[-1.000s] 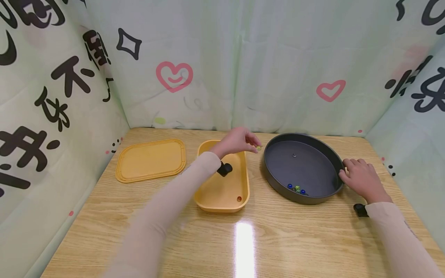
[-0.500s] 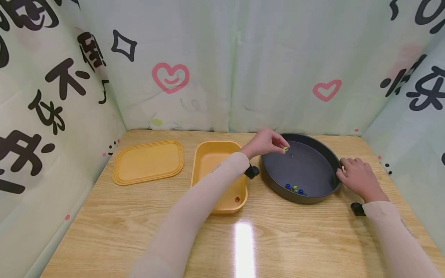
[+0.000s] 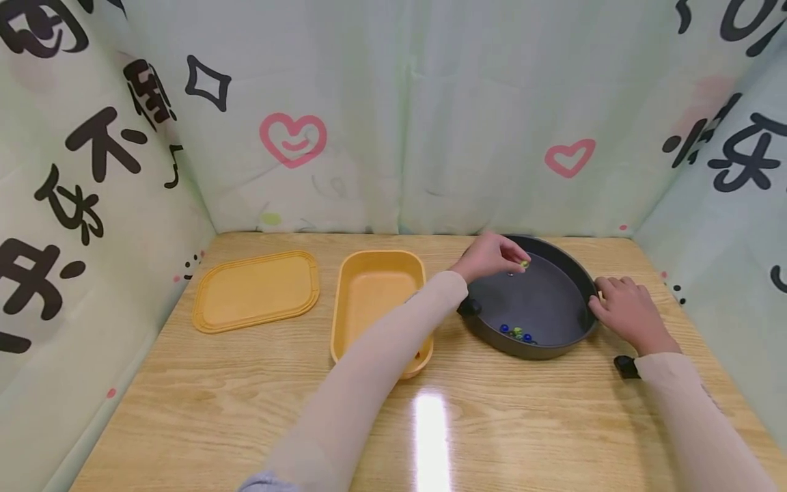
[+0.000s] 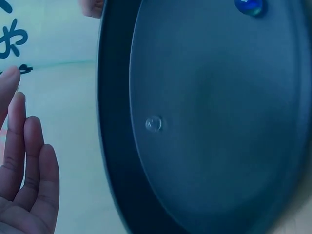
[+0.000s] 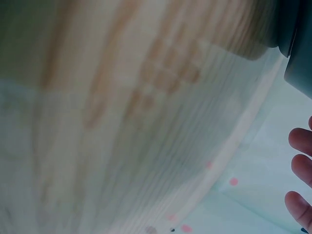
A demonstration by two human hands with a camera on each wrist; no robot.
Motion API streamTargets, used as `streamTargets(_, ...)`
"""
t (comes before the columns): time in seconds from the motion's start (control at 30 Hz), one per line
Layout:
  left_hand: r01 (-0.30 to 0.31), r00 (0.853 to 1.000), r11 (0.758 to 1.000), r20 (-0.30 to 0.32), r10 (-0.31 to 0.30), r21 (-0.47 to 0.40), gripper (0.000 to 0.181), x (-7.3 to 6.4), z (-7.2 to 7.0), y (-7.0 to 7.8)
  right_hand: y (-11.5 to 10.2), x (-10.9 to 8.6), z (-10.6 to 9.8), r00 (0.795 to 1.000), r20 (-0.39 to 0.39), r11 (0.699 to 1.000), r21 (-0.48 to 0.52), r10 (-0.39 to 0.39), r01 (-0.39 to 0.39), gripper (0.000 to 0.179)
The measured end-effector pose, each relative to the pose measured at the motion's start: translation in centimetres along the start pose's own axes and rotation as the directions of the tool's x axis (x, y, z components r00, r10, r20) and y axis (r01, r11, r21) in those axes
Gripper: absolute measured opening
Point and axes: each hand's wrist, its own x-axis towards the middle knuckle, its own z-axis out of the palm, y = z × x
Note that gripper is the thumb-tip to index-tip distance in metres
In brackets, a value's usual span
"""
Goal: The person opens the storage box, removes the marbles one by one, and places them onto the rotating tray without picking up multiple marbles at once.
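My left hand [image 3: 492, 257] pinches a yellow-green marble [image 3: 525, 264] between thumb and fingertips, above the far left part of a round dark grey pan [image 3: 547, 301]. In the left wrist view that marble is almost wholly hidden by the fingertips. A clear marble [image 4: 154, 124] lies on the pan floor, below the left hand. Near the pan's front wall sit several blue and green marbles, among them a blue marble [image 3: 504, 329]. My right hand [image 3: 630, 311] touches the pan's right rim from outside, its fingers loosely bent.
Left of the pan stands a yellow rectangular container [image 3: 347, 294], partly covered by the left sleeve. An orange marble in its near right corner is mostly hidden. A yellow lid [image 3: 257, 290] lies flat farther left on the wooden table [image 3: 221, 396]. Printed curtains [image 3: 399, 150] enclose the back and sides.
My left hand has carried the yellow-green marble rightward from above the container to over the pan. The right hand has stayed at the pan's rim. The head view has shifted slightly.
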Motion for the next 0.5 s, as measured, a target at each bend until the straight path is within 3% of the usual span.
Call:
streamTargets(0.17,0.003,1.000,0.999,-0.004,-0.003,-0.032,0.019,1.0,1.2,0.2,0.1,0.0,-0.1,1.000,0.006,1.000,0.000,0.004,-0.004,0.029)
streamTargets(0.5,0.076,0.997,0.996,-0.037,-0.074,0.052,0.016,2.7,3.0,-0.1,-0.2,-0.3,-0.3,1.000,-0.010,1.000,-0.008,0.000,0.000,0.032)
